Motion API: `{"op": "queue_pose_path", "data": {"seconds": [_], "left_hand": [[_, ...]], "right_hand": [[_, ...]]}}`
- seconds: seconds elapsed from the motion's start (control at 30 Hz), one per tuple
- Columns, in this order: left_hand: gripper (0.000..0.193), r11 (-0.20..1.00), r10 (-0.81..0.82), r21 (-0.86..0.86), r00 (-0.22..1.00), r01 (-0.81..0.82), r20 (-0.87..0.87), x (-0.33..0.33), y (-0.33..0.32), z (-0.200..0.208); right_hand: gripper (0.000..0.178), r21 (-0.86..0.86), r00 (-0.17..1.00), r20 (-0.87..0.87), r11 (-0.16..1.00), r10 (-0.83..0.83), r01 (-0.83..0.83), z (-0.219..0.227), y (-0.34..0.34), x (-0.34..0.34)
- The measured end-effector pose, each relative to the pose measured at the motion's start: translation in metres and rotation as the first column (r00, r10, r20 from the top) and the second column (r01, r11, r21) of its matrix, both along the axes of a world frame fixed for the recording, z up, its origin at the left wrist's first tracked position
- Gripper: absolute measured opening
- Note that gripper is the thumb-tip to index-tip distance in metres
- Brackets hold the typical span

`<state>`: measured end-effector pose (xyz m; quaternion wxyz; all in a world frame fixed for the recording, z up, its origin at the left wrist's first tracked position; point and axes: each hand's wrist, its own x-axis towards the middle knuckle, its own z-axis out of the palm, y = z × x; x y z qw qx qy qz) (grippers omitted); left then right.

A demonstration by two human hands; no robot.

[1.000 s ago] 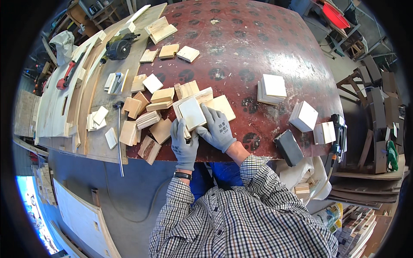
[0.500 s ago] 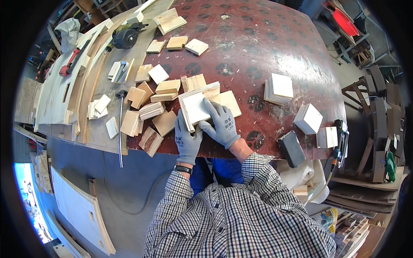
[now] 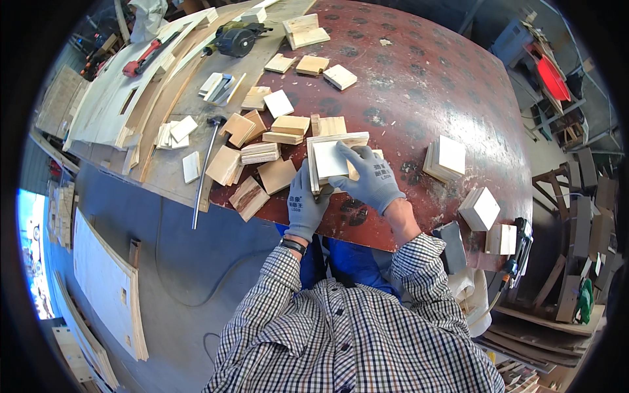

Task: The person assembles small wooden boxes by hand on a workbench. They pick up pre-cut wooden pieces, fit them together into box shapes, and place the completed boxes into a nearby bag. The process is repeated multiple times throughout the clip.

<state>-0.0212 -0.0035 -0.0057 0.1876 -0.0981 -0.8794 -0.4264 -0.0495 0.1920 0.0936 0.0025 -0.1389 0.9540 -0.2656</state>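
Observation:
Both of my hands wear grey work gloves. In front of me, at the near edge of the red-brown table (image 3: 400, 85), I hold a small stack of square wooden pieces with a white-faced board (image 3: 329, 161) on top. My left hand (image 3: 307, 204) grips the stack from its near left corner, its fingertips hidden beneath it. My right hand (image 3: 371, 178) has its thumb and forefinger on the right side of the white board. A pale wooden block (image 3: 331, 125) lies just behind the stack. Several plywood blocks (image 3: 260, 153) are heaped to the left.
To the right stand wooden block stacks (image 3: 448, 159), a white-topped block (image 3: 479, 209) and a dark grey block (image 3: 450, 246). A power tool (image 3: 519, 243) rests at the right edge. On the left lie a long-handled hammer (image 3: 207, 170), a circular saw (image 3: 237, 39) and a red tool (image 3: 141, 60).
My view has shifted, so the table's things appear farther right. My right hand has drawn back toward the white board's right side, thumb and forefinger wider apart. The left hand keeps its hold.

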Motion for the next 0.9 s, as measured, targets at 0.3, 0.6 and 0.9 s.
{"op": "queue_pose_path", "data": {"seconds": [0.3, 0.6, 0.9], "left_hand": [[0.083, 0.999, 0.037, -0.003, 0.999, -0.037, -0.027, 0.007, 0.003, 0.006], [0.084, 0.999, 0.037, 0.012, 0.998, -0.038, 0.051, 0.016, -0.003, 0.017], [0.072, 0.997, 0.027, -0.065, 0.999, -0.028, -0.026, 0.013, -0.002, 0.013]], "right_hand": [[0.034, -0.133, 0.865, -0.49, 0.972, 0.106, -0.195, 0.057, -0.007, -0.025], [0.041, -0.262, 0.942, 0.231, 0.948, 0.242, -0.18, 0.085, -0.19, -0.113], [0.038, -0.614, 0.915, 0.209, 0.775, 0.344, -0.151, 0.072, -0.246, -0.127]]}}
